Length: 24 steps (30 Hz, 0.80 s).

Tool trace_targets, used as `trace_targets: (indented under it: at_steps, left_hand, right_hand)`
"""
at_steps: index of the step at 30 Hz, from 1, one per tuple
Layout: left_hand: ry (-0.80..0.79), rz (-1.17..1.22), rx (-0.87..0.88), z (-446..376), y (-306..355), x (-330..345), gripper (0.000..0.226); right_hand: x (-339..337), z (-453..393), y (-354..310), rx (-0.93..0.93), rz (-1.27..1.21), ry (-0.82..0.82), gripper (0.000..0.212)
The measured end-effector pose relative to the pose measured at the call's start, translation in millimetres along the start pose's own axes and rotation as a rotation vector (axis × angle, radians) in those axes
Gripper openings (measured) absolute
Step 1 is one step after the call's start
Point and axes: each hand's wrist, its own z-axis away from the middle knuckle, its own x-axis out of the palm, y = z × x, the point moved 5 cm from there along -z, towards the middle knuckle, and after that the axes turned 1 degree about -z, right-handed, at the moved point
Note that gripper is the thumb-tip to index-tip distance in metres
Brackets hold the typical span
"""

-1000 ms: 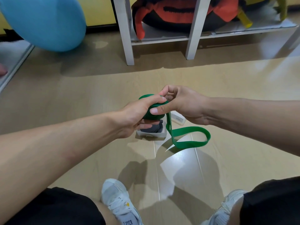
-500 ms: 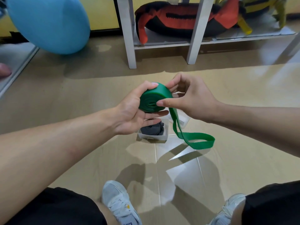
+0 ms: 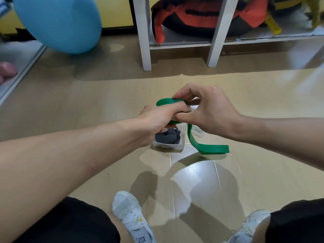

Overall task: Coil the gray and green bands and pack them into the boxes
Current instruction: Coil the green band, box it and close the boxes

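My left hand [image 3: 158, 118] grips a partly wound coil of the green band [image 3: 166, 102] above the floor. My right hand [image 3: 206, 109] pinches the coil's top edge with thumb and fingers. The loose tail of the green band hangs down from the coil and its end loop lies on the floor at the right. Under my hands a small white box [image 3: 172, 146] holds the coiled gray band [image 3: 168, 137]. A second clear box [image 3: 198, 131] lies behind the tail, mostly hidden by my right hand.
A white shelf frame [image 3: 145, 41] stands ahead with a red and black bag [image 3: 201, 16] on its lower board. A big blue ball [image 3: 57, 21] sits at the far left. My two white shoes [image 3: 129, 214] are at the bottom, on the wooden floor.
The coil has turned from showing its flat face to edge-on, my right hand has moved onto its top, and the loose green tail on the floor has become shorter.
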Motion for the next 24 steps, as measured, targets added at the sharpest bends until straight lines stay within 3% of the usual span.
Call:
trace_targets:
  at_steps: [4, 8, 13, 19, 24]
  left_hand:
    - [-0.041, 0.087, -0.036, -5.9, 5.6, -3.7, 0.044]
    - [-0.138, 0.177, -0.048, -5.0, 10.4, -6.9, 0.037]
    - [-0.26, 0.163, -0.107, 1.1, 5.3, -4.8, 0.043]
    - [-0.12, -0.103, -0.035, -0.8, 3.4, -2.3, 0.052]
    - [-0.003, -0.038, 0.014, 1.1, -2.6, 1.8, 0.059]
  right_hand:
    - [-6.2, -4.2, 8.2, 0.038, -0.109, -0.05, 0.065]
    - [-10.2, -3.9, 19.4, 0.12, -0.131, -0.05, 0.04]
    - [-13.0, -3.8, 17.3, 0.123, -0.059, -0.033, 0.034]
    - [-6.2, -4.7, 14.9, 0.117, 0.112, -0.067, 0.027]
    - [5.5, -0.7, -1.2, 0.003, 0.177, -0.069, 0.028]
